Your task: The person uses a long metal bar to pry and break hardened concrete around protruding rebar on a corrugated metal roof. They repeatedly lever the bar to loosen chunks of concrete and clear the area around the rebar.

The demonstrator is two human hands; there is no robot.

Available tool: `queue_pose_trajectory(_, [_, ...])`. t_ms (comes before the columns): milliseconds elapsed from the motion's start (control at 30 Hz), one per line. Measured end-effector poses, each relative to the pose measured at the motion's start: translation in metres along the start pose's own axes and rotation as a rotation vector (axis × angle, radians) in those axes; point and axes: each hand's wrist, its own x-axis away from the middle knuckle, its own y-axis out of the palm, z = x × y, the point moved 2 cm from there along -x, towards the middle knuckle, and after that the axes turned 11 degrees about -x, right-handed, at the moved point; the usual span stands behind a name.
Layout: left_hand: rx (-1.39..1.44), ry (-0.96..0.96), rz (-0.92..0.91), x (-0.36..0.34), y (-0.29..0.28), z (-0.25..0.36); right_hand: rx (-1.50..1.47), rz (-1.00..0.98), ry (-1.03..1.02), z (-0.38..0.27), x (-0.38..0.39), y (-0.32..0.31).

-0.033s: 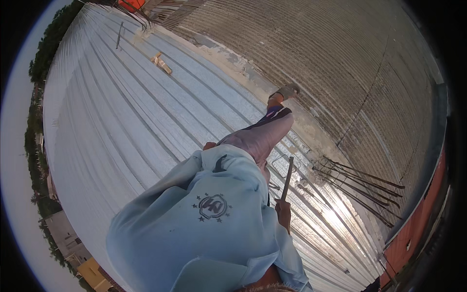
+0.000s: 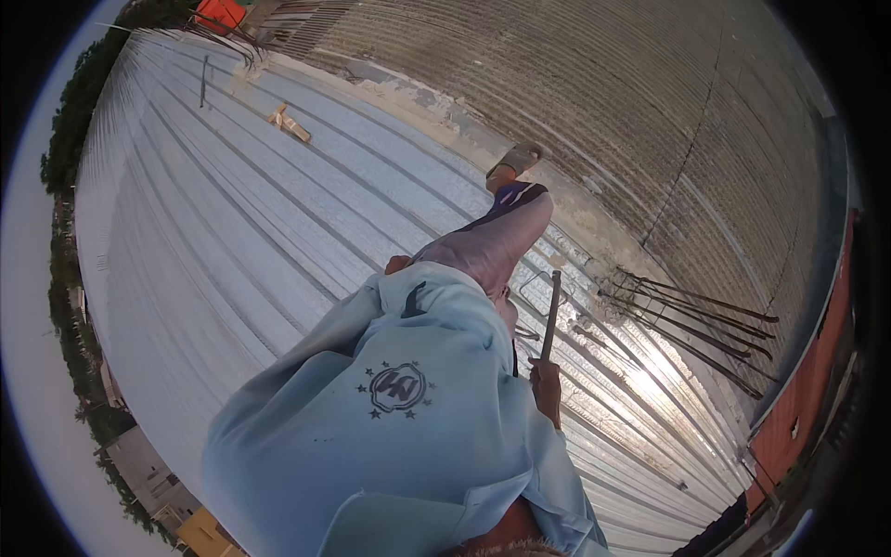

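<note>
My right hand (image 2: 546,382) is closed around the lower end of a dark, narrow bar (image 2: 552,316), held beside my right hip and pointing away from me. Past my left sleeve, only a small part of my left hand (image 2: 398,265) shows next to my thigh. Its fingers are hidden, and I cannot see anything in it. Thin bent wire (image 2: 529,286) shows between my leg and the bar; whether it touches the bar is unclear.
Ribbed metal roofing (image 2: 232,223) lies under me, meeting a rough concrete strip (image 2: 436,116). Bent rebar ends (image 2: 696,325) stick out at right. Farther off are a tan wooden piece (image 2: 290,123), a thin dark rod (image 2: 203,82) and an orange object (image 2: 221,13). My shoe (image 2: 518,159) is at the strip.
The view has shifted slightly, so the far roof items and my foot appear farther left and the rebar farther right. My right hand still grips the bar, which looks a little more upright.
</note>
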Motion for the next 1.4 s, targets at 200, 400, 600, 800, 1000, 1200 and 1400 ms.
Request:
queue_pose_trajectory(200, [0.297, 0.004, -0.191, -0.113, -0.037, 0.082, -0.07, 0.1, 0.024, 0.024, 0.029, 0.002])
queue_pose_trajectory(400, [0.439, -0.112, -0.327, -0.182, -0.063, 0.145, 0.179, 0.257, 0.229, 0.026, 0.06, 0.034])
queue_pose_trajectory(600, [0.592, -0.069, -0.197, -0.192, -0.135, 0.152, 0.038, 0.26, 0.156, 0.043, 0.069, 0.053])
queue_pose_trajectory(800, [0.729, -0.229, -0.091, -0.21, -0.153, 0.028, 0.283, 0.158, 0.096, -0.035, 0.042, 0.064])
queue_pose_trajectory(1000, [0.922, -0.408, -0.102, -0.166, -0.148, -0.032, 0.509, 0.118, -0.026, -0.098, 0.012, 0.072])
queue_pose_trajectory(1200, [1.323, -0.252, -0.335, -0.067, -0.086, -0.053, 0.404, -0.075, -0.085, -0.157, -0.022, 0.093])
queue_pose_trajectory(1400, [0.057, -0.313, 0.191, 0.042, -0.013, -0.067, 0.477, -0.029, -0.212, -0.228, -0.053, 0.118])
